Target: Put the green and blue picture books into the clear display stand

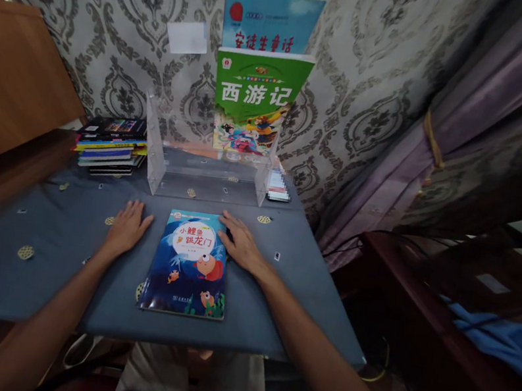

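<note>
a blue illustrated paperback picture book (189, 264) lies flat mid-bench. left hand (127, 226) rests open on the grey cloth just beside it; right hand (240, 242) lies open touching its top corner. a careless push might slide it off the bench's (49, 293) near edge.

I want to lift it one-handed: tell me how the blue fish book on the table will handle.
The blue fish book looks thin and soft-covered, so it would probably flex if lifted by one edge. It lies flat on the tablecloth, so it likely needs sliding first. Its glossy cover may be slippery under the right hand.
</note>
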The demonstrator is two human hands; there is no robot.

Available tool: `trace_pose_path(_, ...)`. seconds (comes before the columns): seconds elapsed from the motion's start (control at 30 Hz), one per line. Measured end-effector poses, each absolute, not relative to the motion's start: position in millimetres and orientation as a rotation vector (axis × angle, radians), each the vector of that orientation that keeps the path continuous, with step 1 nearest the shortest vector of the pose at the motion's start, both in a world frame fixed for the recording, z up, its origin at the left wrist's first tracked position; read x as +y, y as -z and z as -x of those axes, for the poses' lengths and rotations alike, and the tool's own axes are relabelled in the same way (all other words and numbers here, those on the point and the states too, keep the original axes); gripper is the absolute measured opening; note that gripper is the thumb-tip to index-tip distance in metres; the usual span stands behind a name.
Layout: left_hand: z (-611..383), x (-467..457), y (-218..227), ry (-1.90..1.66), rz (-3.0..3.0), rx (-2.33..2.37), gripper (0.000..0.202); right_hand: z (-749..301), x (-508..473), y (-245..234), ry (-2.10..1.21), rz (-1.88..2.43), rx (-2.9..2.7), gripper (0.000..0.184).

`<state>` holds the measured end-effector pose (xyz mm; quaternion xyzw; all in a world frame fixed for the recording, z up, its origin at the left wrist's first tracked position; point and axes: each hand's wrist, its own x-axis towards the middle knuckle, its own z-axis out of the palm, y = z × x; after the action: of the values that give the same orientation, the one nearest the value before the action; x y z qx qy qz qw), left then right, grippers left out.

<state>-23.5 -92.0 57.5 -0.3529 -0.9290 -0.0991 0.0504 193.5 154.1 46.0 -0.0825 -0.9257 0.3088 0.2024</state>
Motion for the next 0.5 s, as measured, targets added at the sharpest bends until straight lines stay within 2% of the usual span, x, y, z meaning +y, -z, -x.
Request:
trace_pose_path(0.2,31,-121,-64,0.167,0.834,-2.871,0.068,-188,163,-43,-0.866,0.276,-2.585,0.050)
trace_pose_path(0.5,40,-179,-88,0.180,0.601,-2.972,0.063,-236,239,-42,-0.426,0.661,-2.705,0.044)
